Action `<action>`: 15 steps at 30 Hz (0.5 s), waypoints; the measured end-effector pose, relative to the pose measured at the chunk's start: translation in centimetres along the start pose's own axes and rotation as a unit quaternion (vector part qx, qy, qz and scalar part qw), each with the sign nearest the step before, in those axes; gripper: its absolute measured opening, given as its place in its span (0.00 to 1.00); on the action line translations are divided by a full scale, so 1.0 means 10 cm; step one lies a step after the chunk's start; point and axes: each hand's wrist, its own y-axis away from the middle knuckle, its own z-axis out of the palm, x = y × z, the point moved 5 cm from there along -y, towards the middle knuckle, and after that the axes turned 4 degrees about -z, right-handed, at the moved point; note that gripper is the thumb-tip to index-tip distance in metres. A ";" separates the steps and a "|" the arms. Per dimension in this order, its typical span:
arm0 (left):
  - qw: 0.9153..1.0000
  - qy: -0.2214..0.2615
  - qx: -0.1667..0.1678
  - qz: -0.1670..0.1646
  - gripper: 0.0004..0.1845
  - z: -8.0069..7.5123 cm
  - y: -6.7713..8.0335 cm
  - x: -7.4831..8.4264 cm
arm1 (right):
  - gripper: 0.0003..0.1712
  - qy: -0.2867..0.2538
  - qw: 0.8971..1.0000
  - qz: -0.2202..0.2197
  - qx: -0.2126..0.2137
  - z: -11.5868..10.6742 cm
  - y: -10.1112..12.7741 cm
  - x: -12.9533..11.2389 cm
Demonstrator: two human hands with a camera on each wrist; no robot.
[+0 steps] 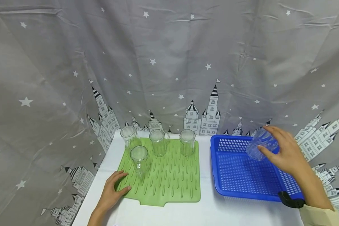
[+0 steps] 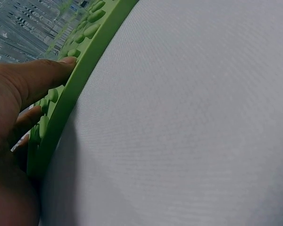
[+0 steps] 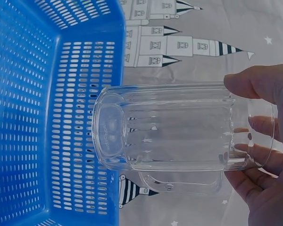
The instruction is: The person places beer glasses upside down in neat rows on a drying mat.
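Note:
My right hand holds a clear glass mug tilted over the back right of the blue basket. Thumb and fingers are around one end of the mug, and its handle shows below in the right wrist view. My left hand rests at the left front edge of the green drying mat, fingers spread and fingertips touching its ridged top. Several glass mugs stand on the mat: one at the back left, one at the back middle, one at the back right and one nearer the left hand.
A white table lies under the mat and basket. Right behind it hangs a grey curtain printed with stars and castles. On the right wrist is a black band.

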 end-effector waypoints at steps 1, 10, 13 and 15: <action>1.000 0.000 0.001 0.000 0.35 0.00 0.00 0.00 | 0.46 0.000 1.000 0.000 -0.001 0.01 0.00 -0.01; 1.000 0.005 0.004 0.008 0.35 0.00 0.01 -0.03 | 0.46 -0.009 1.000 -0.009 -0.006 0.08 -0.05 -0.09; 1.000 0.007 0.004 0.010 0.35 0.00 0.01 -0.03 | 0.46 -0.011 1.000 -0.018 -0.003 0.11 -0.07 -0.12; 1.000 0.009 0.004 0.012 0.35 0.00 0.01 -0.02 | 0.45 -0.012 1.000 -0.025 0.002 0.13 -0.08 -0.14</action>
